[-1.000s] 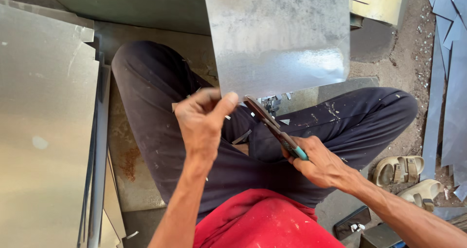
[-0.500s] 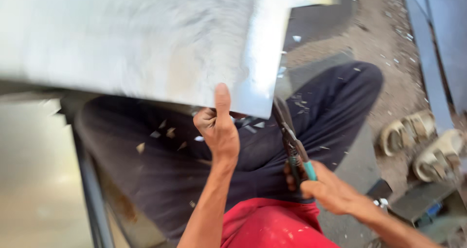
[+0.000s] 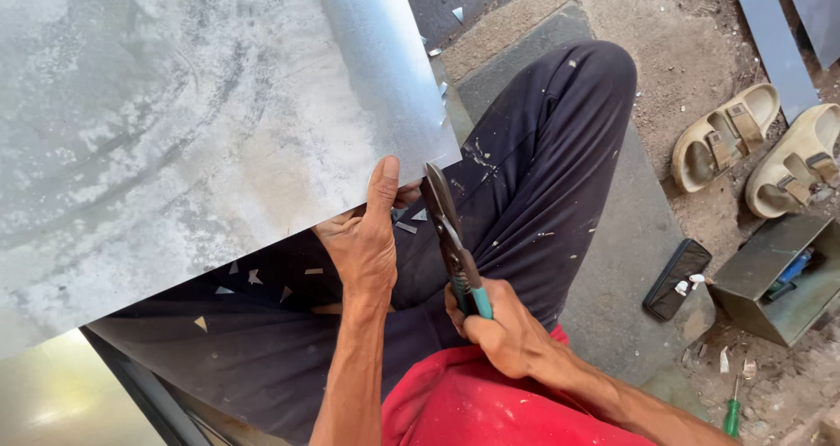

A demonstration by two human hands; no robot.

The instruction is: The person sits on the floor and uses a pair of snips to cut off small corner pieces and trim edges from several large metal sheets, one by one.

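1. Left hand [image 3: 366, 240] fingers pinch the sheet [image 3: 201, 122] at its lower edge, over the lap.
2. Right hand [image 3: 499, 328] fingers clenched on snips [image 3: 451, 236], blades at that edge, just beside the left thumb.
3. Phone [image 3: 676, 280], sandals [image 3: 757, 144] right of sheet.

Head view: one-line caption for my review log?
Seated person's left hand holds a galvanized metal sheet by its edge while the right hand works tin snips.

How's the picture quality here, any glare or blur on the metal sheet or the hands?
Head view: daylight, sharp overall. The metal sheet shows mottled bright patches, with a washed-out glare spot at the bottom-left corner. The left hand and right hand on the snips are crisp; the sandals look slightly stretched near the edge.
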